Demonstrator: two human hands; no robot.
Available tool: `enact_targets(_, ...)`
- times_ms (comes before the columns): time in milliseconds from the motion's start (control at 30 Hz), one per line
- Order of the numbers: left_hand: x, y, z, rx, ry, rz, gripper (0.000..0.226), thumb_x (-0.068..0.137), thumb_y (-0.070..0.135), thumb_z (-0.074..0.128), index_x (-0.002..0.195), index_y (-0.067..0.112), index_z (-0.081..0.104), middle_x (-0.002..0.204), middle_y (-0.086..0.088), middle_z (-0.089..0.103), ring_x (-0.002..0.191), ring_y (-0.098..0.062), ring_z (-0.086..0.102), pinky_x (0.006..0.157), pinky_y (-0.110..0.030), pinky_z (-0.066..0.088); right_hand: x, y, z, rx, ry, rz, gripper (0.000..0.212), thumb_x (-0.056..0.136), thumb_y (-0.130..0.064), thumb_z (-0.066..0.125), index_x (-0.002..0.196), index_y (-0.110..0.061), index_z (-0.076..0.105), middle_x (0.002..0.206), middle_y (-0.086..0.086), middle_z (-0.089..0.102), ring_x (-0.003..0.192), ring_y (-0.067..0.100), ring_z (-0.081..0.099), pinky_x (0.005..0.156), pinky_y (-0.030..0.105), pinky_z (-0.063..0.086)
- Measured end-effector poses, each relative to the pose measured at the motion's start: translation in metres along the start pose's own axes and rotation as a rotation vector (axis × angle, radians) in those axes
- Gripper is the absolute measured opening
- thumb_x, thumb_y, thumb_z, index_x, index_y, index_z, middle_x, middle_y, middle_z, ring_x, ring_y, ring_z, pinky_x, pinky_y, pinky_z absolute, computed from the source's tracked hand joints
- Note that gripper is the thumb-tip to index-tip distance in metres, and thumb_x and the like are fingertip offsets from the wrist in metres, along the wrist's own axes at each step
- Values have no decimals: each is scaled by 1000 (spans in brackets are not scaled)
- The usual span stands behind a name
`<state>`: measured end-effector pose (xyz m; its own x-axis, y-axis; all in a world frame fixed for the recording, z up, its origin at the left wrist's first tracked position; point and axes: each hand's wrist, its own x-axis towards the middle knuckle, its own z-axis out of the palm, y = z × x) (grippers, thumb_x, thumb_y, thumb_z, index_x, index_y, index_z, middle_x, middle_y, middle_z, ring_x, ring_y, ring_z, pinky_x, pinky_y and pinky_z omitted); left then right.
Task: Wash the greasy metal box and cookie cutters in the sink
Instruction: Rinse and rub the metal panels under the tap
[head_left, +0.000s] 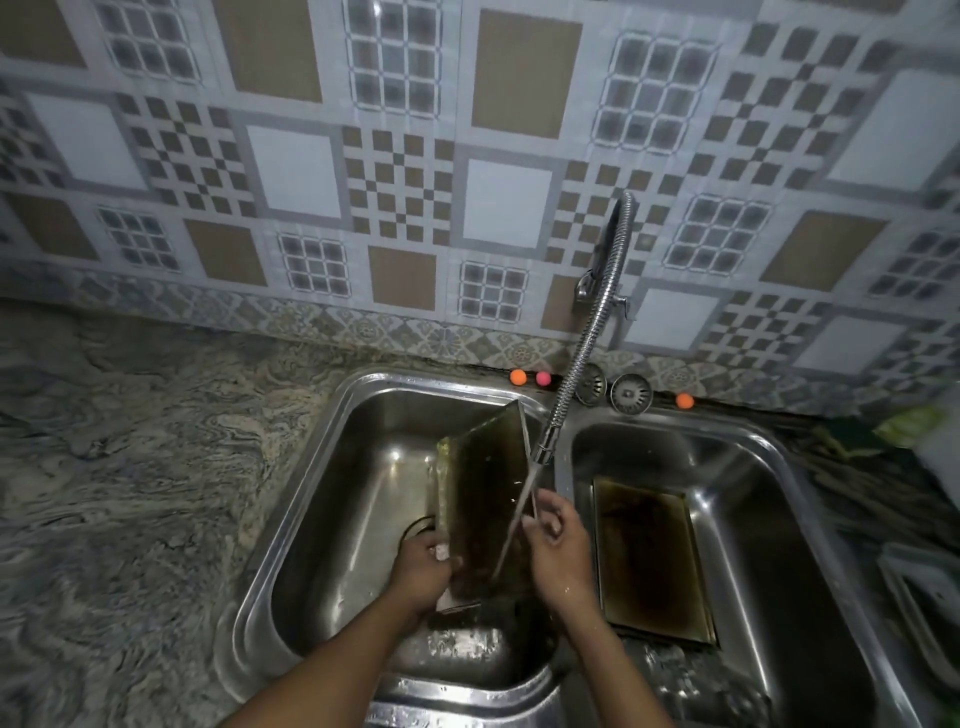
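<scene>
A greasy, brown-stained metal box (480, 483) stands tilted up in the left sink basin (358, 467), its open side facing me. Water runs from the flexible tap (576, 364) into it. My left hand (421, 564) grips the box's lower left edge. My right hand (556, 540) holds its right edge, fingers curled at the rim where the stream falls. A second greasy metal tray or lid (649, 561) lies flat in the right basin (769, 519). No cookie cutters show.
Marbled stone counter (130, 493) stretches to the left. Two sink strainers (631, 393) and small orange and pink balls (517, 377) sit on the ledge behind the basins. A white container (930, 597) and green packaging (909, 426) are at the right edge.
</scene>
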<state>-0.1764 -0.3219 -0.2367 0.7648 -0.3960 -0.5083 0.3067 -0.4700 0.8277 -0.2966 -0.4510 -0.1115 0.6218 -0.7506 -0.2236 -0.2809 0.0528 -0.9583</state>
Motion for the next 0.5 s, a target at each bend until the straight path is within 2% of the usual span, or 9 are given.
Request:
enact_targets(67, -34, 31, -15, 13, 38, 35, 44, 80, 2, 77, 121, 10, 65, 121, -1, 62, 95, -10, 64, 74, -12, 48, 3, 4, -3, 5, -19, 6, 36, 96, -1, 53, 129, -17, 54, 118, 4, 64, 103, 7, 62, 91, 27, 53)
enact_targets(133, -45, 40, -24, 8, 54, 68, 50, 81, 5, 77, 128, 13, 60, 118, 1, 61, 90, -4, 63, 72, -9, 46, 6, 8, -4, -32, -32, 8, 39, 98, -4, 49, 132, -23, 54, 126, 2, 61, 114, 13, 59, 99, 36, 51)
enact_targets(233, -55, 50, -36, 40, 114, 118, 51, 80, 8, 79, 128, 14, 62, 118, -1, 66, 89, -5, 65, 77, -15, 49, 7, 18, -3, -199, -53, 1, 40, 100, -6, 44, 133, -24, 57, 129, -9, 53, 123, 12, 50, 108, 34, 43)
enact_targets(300, -57, 55, -43, 80, 134, 128, 51, 80, 7, 78, 128, 17, 62, 109, 4, 68, 65, 5, 61, 62, -12, 48, 7, 27, 2, -287, -113, 53, 37, 100, -6, 43, 131, -21, 59, 125, -9, 55, 121, 11, 51, 107, 31, 42)
enact_targets(333, -59, 58, -47, 92, 132, 121, 54, 79, 7, 78, 129, 18, 61, 111, 3, 68, 61, 4, 59, 58, -11, 46, 7, 33, 6, -327, -161, 86, 36, 99, -8, 45, 131, -19, 59, 126, -6, 58, 119, 13, 54, 105, 32, 44)
enact_targets(400, -59, 62, -52, 163, 110, 93, 59, 78, 8, 79, 133, 17, 59, 123, 1, 65, 86, -4, 63, 72, -10, 45, 10, 51, 13, -417, -230, 159, 37, 93, -16, 54, 130, -17, 61, 127, -2, 64, 113, 16, 60, 101, 33, 48)
enact_targets(433, -60, 63, -53, 179, 87, 70, 60, 78, 6, 79, 134, 15, 58, 121, 1, 65, 97, -9, 63, 80, -13, 46, 15, 63, 16, -437, -243, 187, 39, 89, -22, 58, 127, -16, 63, 123, 0, 67, 110, 16, 63, 99, 33, 50)
enact_targets(500, -62, 64, -53, 191, 34, 17, 55, 79, 2, 77, 131, 11, 60, 109, 1, 66, 96, -12, 64, 83, -18, 50, 10, 59, 18, -421, -235, 234, 37, 84, -30, 61, 116, -14, 69, 110, 1, 73, 100, 15, 67, 91, 30, 53)
